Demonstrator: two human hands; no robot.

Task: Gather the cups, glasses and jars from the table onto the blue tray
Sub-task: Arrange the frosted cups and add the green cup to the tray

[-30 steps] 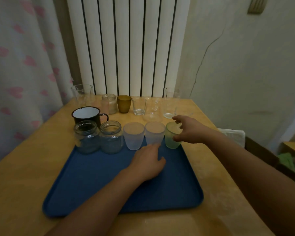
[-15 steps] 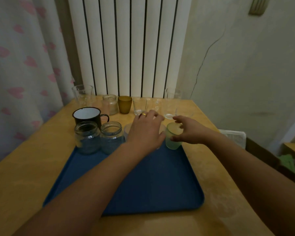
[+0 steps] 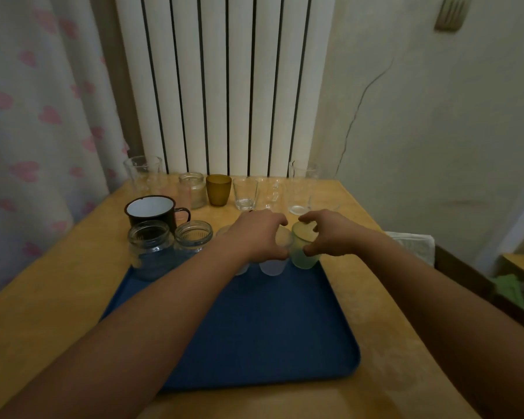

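The blue tray point(image 3: 272, 337) lies on the wooden table point(image 3: 52, 300). Along its far edge stand two glass jars point(image 3: 150, 252) point(image 3: 193, 237), two frosted white cups point(image 3: 272, 266) partly hidden by my left hand, and a frosted green cup point(image 3: 301, 252) at the far right corner. My right hand point(image 3: 330, 234) grips the green cup from the right. Curled over the right-hand white cup, my left hand point(image 3: 254, 234) holds it by its rim. Behind the tray stand a black enamel mug point(image 3: 151, 210), a small jar point(image 3: 191, 190), an amber cup point(image 3: 218, 189) and several clear glasses point(image 3: 245, 193).
A white radiator point(image 3: 224, 83) rises behind the table, with a curtain point(image 3: 37, 116) at the left. Off the table's right edge there is a white basket point(image 3: 414, 241) and low furniture point(image 3: 517, 276).
My left hand rose from the tray floor and moved forward onto the right white cup. My right hand stayed on the green cup and closed more around it.
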